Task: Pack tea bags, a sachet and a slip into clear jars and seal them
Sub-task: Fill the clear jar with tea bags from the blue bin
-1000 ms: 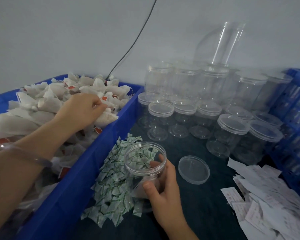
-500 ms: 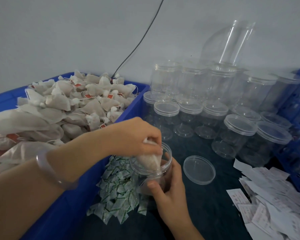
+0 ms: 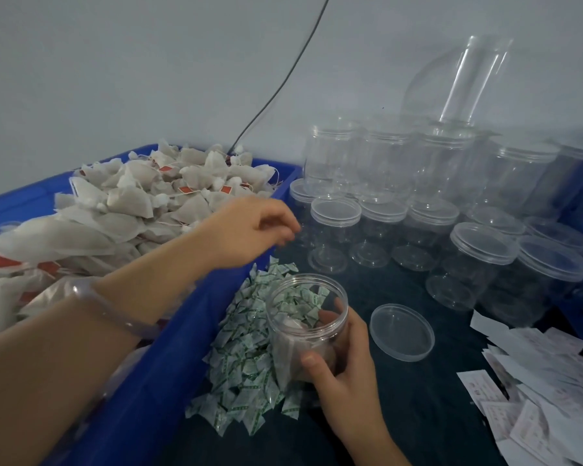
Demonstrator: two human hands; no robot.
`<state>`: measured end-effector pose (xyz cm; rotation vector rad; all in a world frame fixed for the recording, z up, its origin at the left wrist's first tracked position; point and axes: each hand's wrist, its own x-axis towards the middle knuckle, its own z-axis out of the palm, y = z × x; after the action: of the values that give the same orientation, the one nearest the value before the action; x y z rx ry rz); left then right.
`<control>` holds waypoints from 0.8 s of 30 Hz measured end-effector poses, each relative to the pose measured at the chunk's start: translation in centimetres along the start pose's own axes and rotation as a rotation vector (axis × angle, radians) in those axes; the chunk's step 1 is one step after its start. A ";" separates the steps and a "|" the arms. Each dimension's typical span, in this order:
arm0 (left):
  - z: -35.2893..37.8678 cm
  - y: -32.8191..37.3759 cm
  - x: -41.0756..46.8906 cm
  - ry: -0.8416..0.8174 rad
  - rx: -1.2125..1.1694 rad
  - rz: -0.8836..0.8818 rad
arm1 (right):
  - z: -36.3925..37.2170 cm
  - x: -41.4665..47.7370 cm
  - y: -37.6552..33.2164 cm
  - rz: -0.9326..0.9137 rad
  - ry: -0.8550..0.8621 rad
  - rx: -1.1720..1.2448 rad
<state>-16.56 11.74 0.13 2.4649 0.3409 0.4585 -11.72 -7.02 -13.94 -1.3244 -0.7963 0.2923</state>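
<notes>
Right hand (image 3: 345,375) grips the open clear jar (image 3: 305,297); left hand (image 3: 246,230) hangs empty.
Thumb and fingers wrap the jar beside the sachets (image 3: 246,358) on the tabletop (image 3: 418,415), a tea bag (image 3: 292,349) inside; left fingers curl loosely, palm down, over the blue crate (image 3: 169,364).

Place: we saw a packing workshop | left: blue crate (image 3: 196,331) heaped with tea bags (image 3: 132,196) | far: rows of lidded jars (image 3: 335,230)

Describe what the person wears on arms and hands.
No sleeves or gloves show: both forearms, the left hand and the right hand are bare. A translucent, pale bangle circles the left wrist. No rings or watch visible.
</notes>
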 end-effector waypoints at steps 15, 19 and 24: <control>-1.7 -6.2 0.6 -0.010 0.957 -0.459 | -0.1 -0.1 0.3 -0.033 0.000 -0.038; -2.1 -5.8 0.4 -0.030 0.834 -0.442 | 0.0 -0.1 0.3 -0.025 -0.004 -0.029; -2.1 -5.6 0.4 -0.066 0.898 -0.539 | -0.1 -0.1 0.3 -0.031 -0.012 -0.027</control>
<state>-17.82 17.32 -1.57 3.0184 1.3831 -0.0405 -11.65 -7.10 -14.24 -1.3350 -0.8330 0.2660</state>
